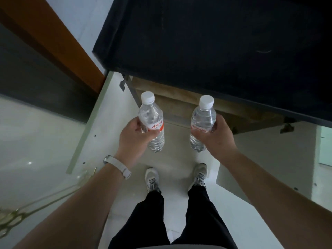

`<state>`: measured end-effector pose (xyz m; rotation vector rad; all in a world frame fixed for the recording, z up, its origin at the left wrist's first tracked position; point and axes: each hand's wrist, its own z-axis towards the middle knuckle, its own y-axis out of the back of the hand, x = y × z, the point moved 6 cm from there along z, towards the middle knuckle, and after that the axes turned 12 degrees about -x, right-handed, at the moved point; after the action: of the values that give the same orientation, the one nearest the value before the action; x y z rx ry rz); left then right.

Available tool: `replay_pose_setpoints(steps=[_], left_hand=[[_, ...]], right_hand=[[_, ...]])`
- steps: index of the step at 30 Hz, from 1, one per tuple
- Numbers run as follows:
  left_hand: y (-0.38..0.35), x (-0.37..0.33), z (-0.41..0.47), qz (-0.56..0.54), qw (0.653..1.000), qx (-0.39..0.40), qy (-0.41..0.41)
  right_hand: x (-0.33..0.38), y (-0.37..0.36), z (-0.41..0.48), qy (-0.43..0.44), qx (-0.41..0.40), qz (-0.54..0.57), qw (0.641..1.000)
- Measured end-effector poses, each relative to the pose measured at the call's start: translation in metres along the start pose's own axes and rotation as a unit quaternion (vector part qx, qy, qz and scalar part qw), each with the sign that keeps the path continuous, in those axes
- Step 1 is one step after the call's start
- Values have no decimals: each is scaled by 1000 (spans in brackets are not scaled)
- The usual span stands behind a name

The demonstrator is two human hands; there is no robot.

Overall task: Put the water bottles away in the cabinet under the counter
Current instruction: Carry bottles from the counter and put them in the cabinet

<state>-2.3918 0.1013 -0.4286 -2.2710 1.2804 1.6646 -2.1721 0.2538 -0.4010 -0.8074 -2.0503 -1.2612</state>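
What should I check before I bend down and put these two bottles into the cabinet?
1. Grip of left hand on left bottle: ok.
2. Grip of right hand on right bottle: ok.
3. The left cap and right cap are on: ok.
4. The left door and right door are swung open: ok.
5. Free room inside the cabinet: cannot tell, the counter hides most of it.
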Motion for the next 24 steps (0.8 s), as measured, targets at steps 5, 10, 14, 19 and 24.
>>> replay_pose_setpoints(steps=[5,10,14,19,24], left_hand=[[-33,14,27,-7,1000,5,-5],[-73,47,67,-36,999,-17,-10],[-107,83,100,-54,998,-24,-25],[-151,129,148,-81,995,-34,-44],[-185,143,189,-113,991,-26,-66]], right_hand=[[-25,-21,38,-3,9,-2,1000],[-64,-49,81,4,9,0,1000],[-99,-78,116,20,12,-1,1000],[-142,-118,165,54,5,46,997],[-154,-146,201,106,3,85,991]])
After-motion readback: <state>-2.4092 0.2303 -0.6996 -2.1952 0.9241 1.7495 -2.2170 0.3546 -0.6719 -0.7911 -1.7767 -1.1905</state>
